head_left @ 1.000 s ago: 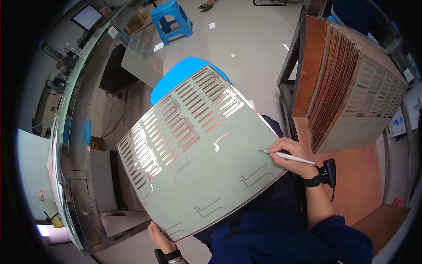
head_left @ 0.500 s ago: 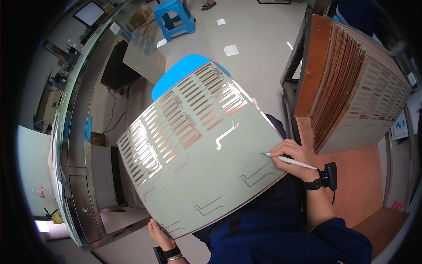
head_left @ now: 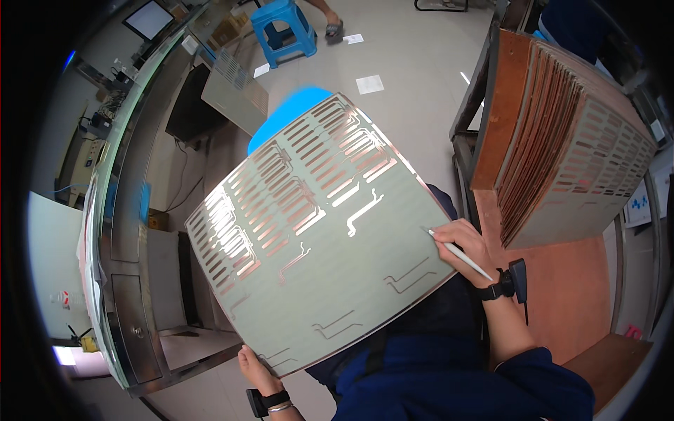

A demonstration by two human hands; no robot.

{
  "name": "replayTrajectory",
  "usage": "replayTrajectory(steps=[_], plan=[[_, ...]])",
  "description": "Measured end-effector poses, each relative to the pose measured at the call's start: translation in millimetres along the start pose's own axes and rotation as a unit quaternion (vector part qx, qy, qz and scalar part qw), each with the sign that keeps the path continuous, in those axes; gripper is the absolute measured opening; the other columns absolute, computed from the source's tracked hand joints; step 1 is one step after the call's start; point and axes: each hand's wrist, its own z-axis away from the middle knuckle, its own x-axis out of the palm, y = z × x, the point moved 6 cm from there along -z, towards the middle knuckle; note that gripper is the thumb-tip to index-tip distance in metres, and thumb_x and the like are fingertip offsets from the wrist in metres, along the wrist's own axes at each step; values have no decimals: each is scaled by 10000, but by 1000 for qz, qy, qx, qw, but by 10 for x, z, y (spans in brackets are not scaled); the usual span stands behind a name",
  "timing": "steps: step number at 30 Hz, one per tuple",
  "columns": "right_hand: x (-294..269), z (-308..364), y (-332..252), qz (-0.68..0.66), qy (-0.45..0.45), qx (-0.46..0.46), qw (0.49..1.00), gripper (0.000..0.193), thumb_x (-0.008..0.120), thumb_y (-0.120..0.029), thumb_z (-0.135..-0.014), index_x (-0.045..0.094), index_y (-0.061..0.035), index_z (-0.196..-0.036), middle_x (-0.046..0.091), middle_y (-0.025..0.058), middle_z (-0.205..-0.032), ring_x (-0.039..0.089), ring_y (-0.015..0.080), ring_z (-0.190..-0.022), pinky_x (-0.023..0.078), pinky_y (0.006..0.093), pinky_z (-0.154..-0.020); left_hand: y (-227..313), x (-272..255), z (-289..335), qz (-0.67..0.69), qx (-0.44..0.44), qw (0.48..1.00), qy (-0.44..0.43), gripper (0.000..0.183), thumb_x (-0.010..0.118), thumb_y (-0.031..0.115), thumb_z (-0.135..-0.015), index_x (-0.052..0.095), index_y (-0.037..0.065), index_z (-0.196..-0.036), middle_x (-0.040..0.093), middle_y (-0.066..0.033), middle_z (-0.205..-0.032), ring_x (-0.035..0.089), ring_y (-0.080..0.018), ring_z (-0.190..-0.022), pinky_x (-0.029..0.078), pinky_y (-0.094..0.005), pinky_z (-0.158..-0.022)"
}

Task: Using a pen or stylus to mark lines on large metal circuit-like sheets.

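A large pale grey-green circuit panel (head_left: 330,281) with rows of copper-coloured slots and traces lies tilted across my lap. At its lower left corner, my left hand (head_left: 260,370) grips the edge, thumb on top and the other fingers mostly hidden beneath. My right hand (head_left: 465,245) rests at the right edge, pinching a slim white pen-shaped tool (head_left: 470,262). The tool's thin dark tip points up and left, close over the plain part of the panel; whether it touches cannot be made out.
Many similar panels (head_left: 540,133) stand packed in a rack on a copper-coloured board (head_left: 562,295) at right. Beyond my panel is a blurred blue surface (head_left: 288,119). A blue stool (head_left: 284,31) and a person's foot (head_left: 334,28) are farther off. A metal workbench (head_left: 130,281) runs along the left.
My right hand and the tool have shifted slightly up, with the tool at a steeper slant. The panel's tilt changed a little, moving its glints. The distant foot has moved.
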Motion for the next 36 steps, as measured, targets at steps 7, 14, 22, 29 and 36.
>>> replayTrajectory(steps=[7, 14, 22, 29, 36], plan=[[-74, -18, -54, -42, -28, 68, 996, 154, 694, -10, -762, 667, -10, -914, 699, 102, -943, 653, 236, -876, 500, 317, -806, 30, 36, 24, 29, 3, 999, 16, 268, 498, 281, -1019, 501, 62, -866, 553, 5, -843, 482, -88, -784, 425, -260, -741], [399, -102, -487, -68, -155, -4, 986, 155, 692, -55, -772, 669, -50, -925, 693, 74, -944, 647, 252, -900, 478, 347, -819, 80, 51, 19, 26, 16, 999, 31, 280, 485, 290, -1023, 501, 78, -840, 534, 21, -812, 467, -67, -774, 410, -248, -715], [304, -245, -227, -22, 3, 84, 996, 136, 669, -29, -815, 676, -17, -951, 692, 102, -944, 649, 192, -823, 504, 283, -730, -166, 14, -8, 18, 15, 997, 70, 265, 484, 254, -1025, 502, 75, -831, 546, 25, -803, 460, -60, -748, 409, -242, -705], [15, -855, 340, -96, 128, 201, 966, 389, 443, -252, -1025, 518, 8, -1304, 646, 179, -1147, 607, 124, -892, 465, 258, -826, -304, 11, -23, 40, 36, 995, 87, 270, 467, 239, -1032, 501, 74, -821, 532, 35, -793, 443, -48, -743, 399, -229, -696], [538, -1440, 819, -275, 4, 345, 898, 339, 485, -280, -1015, 590, -4, -1181, 621, 11, -902, 559, 87, -777, 449, 222, -678, -376, 38, -15, 58, 36, 994, 91, 286, 445, 241, -1037, 509, 53, -831, 530, 24, -792, 448, -56, -753, 398, -228, -704]])
